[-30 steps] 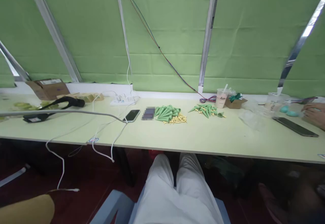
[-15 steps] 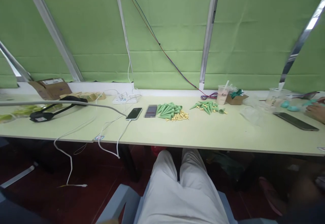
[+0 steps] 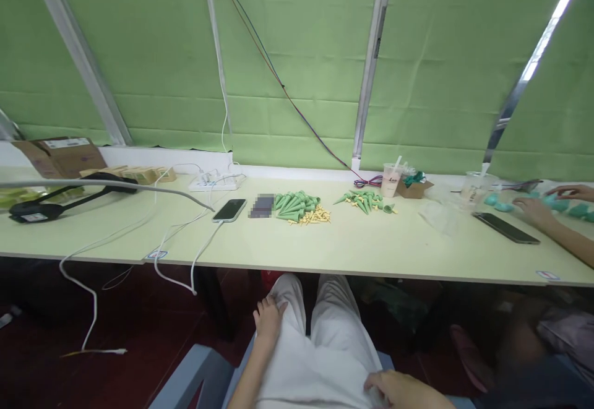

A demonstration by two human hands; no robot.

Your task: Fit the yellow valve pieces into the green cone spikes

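Note:
My left hand (image 3: 268, 318) lies on my left thigh, fingers loosely spread over the white trousers (image 3: 315, 369), holding nothing. At the bottom edge, my right hand (image 3: 394, 387) rests by my right thigh with relaxed, slightly bent fingers; I see nothing in it, and part of it is cut off. On the table (image 3: 352, 245) ahead, a pile of green cones (image 3: 293, 203) lies beside small yellow pieces (image 3: 317, 215). Farther right sits a smaller heap of green cones (image 3: 364, 200) mixed with yellow pieces. Both hands are apart from these piles.
A phone (image 3: 230, 210) with a white cable lies left of the pile. A drink cup (image 3: 390, 180) and a small carton (image 3: 414, 189) stand behind. Another person's hands (image 3: 538, 211) are at the right among turquoise pieces, near a dark phone (image 3: 505, 228). Black headgear (image 3: 69, 198) lies left.
Both my hands have come into view over my thighs. The view has turned right, so table things appear farther left, and more of the other person's arms shows.

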